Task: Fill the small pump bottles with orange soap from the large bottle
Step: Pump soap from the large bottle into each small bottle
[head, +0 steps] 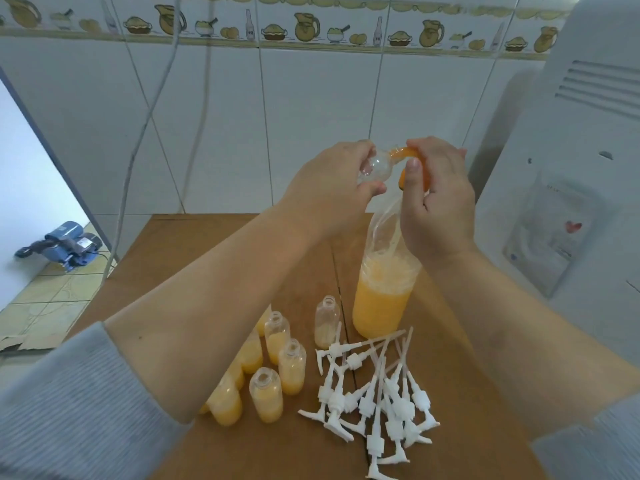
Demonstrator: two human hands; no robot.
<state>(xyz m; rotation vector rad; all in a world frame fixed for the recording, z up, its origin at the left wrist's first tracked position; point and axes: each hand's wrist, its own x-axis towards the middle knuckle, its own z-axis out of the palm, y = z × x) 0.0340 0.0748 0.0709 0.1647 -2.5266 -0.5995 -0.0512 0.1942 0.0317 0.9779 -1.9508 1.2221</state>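
Observation:
My left hand (332, 188) holds a small clear bottle (136, 166) up in the air, tilted on its side with its mouth to the right. My right hand (438, 199) grips the orange spout (403, 153) at the top of the large bottle (381, 306), and the spout's tip meets the small bottle's mouth. The large bottle stands on the brown table (207, 254) with orange soap in its lower part. Several small open bottles (266, 396) with orange soap stand at the front left, beside one nearly empty bottle (327, 322). White pump heads (377, 393) lie in a pile.
A large white appliance (571, 168) stands close on the right. White tiled wall (311, 116) rises behind the table, with thin cables (152, 109) hanging at left. A blue machine (65, 244) sits on the floor at far left.

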